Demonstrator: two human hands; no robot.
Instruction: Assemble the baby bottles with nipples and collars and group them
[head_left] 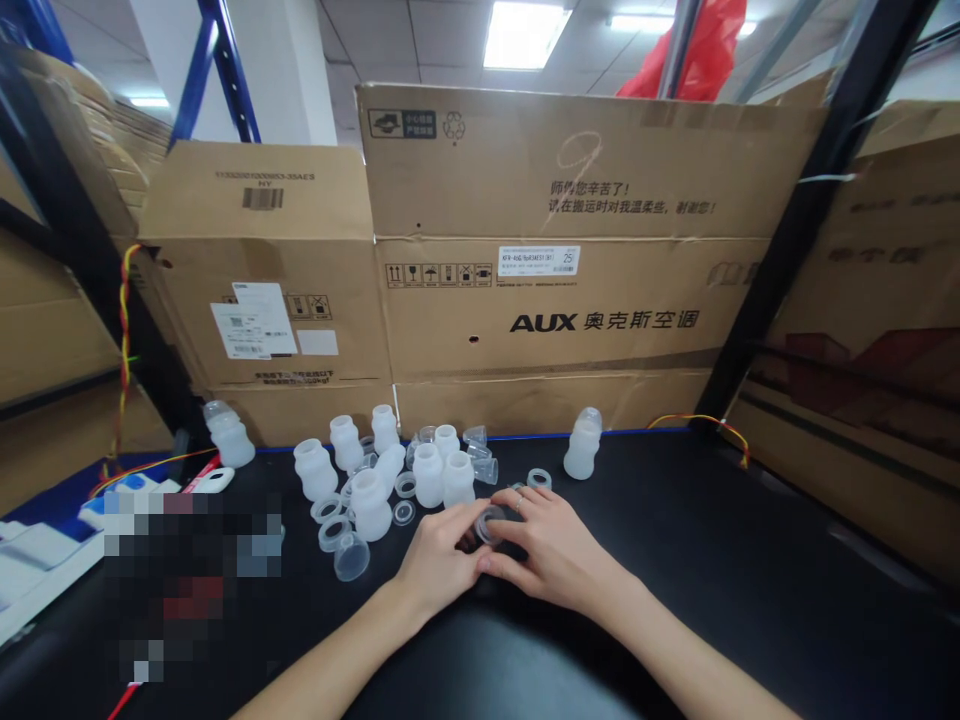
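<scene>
Both my hands meet over the black table, fingers closed around a small translucent ring (491, 525). My left hand (441, 553) grips its left side, with the thumb toward me. On the other side my right hand (553, 548), a finger ring on one finger, holds it with thumb and fingers. Part of the piece is hidden by my fingers. Just beyond lies a loose screw ring (538, 480). Left of my hands stand several frosted white bottles (371, 507) without caps, among them more rings (334, 533) and clear dome caps (351, 557).
A capped bottle (583, 445) stands behind my right hand; another capped bottle (229, 436) is at the back left. A cardboard wall (555, 350) closes off the back. At left are a white power strip (52, 570) and a blurred-out patch (195, 580). Dark metal posts (787, 210) flank the table.
</scene>
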